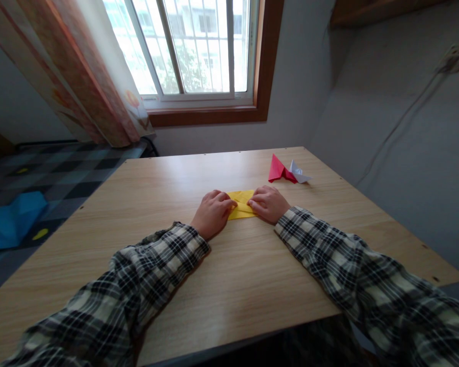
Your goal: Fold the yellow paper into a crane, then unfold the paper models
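A folded sheet of yellow paper (pixel 241 195) lies flat on the wooden table (pixel 229 285), with creases and layered flaps across its middle. My left hand (pixel 215 210) grips its left side, fingers bent and thumb on the paper. From the right, my right hand (pixel 270 204) holds the other side with its fingers curled and tips pressed on a fold. Both hands partly cover the paper's ends, so its full outline is hidden.
Beyond my right hand stand a red folded paper (pixel 279 169) and a white folded paper (pixel 300 172), close together. Left of the table, blue paper (pixel 15 219) lies on a checked cloth (pixel 80 168). A window (pixel 199 51) and curtain (pixel 87 71) are behind.
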Tool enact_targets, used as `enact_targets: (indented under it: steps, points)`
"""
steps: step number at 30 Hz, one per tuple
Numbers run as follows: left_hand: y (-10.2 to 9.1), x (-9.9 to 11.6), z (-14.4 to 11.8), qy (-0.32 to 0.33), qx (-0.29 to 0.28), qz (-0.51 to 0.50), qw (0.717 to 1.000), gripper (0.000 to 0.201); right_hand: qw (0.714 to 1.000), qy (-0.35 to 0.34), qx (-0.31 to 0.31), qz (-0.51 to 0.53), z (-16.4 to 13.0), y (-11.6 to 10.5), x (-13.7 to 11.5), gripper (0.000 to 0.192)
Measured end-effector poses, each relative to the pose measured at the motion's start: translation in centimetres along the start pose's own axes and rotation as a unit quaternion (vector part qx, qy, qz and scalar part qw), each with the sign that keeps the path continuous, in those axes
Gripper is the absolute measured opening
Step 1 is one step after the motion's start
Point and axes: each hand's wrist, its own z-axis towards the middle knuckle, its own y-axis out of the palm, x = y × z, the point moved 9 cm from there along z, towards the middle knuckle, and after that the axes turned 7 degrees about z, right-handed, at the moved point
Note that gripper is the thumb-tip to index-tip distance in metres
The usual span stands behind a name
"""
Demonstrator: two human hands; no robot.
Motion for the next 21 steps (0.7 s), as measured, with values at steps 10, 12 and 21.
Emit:
enact_targets:
  steps: [10,12,21]
  points:
    - [-0.3,0.1,0.0,-0.001,-0.005,0.024,1.0,0.027,0.999,-0.038,-0.004,0.032,-0.1,0.0,-0.8,0.031]
    - [-0.4,0.1,0.0,-0.006,-0.005,0.023,1.0,0.028,0.998,-0.045,-0.006,0.037,-0.1,0.2,-0.8,0.03]
    - [-0.4,0.3,0.1,-0.008,-0.005,0.011,1.0,0.026,0.995,-0.082,-0.017,0.052,-0.2,0.4,-1.8,0.032]
